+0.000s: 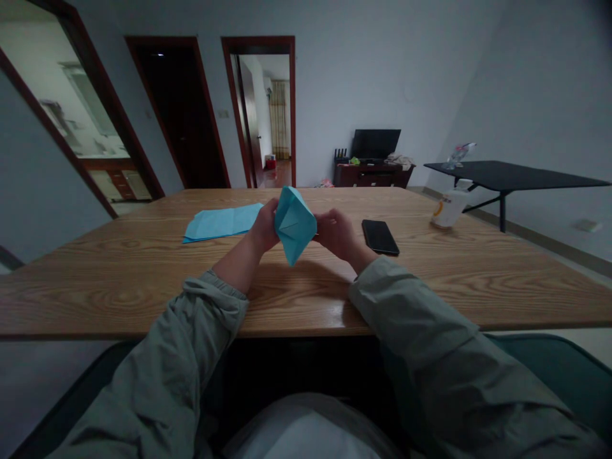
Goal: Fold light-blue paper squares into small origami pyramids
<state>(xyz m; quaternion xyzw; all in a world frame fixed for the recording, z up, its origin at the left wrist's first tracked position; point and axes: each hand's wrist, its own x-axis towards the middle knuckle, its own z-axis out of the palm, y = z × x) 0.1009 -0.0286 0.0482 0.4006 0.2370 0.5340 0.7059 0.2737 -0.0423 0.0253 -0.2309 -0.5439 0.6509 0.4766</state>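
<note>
A folded piece of light blue paper [295, 224], pointed at top and bottom with creases across its face, is held up above the table between my two hands. My left hand [266, 226] grips its left edge, the fingers partly hidden behind the paper. At its right corner my right hand [336, 231] has the paper pinched, with the fingers curled. Flat on the table beyond my left forearm lies a stack of blue paper sheets [222, 221].
On the wooden table [306, 306], a black phone [379, 237] lies right of my right hand, and a white bottle [450, 205] stands farther right. Behind it is a black folding table [507, 173]. A television [375, 145] stands on a low cabinet by the far wall.
</note>
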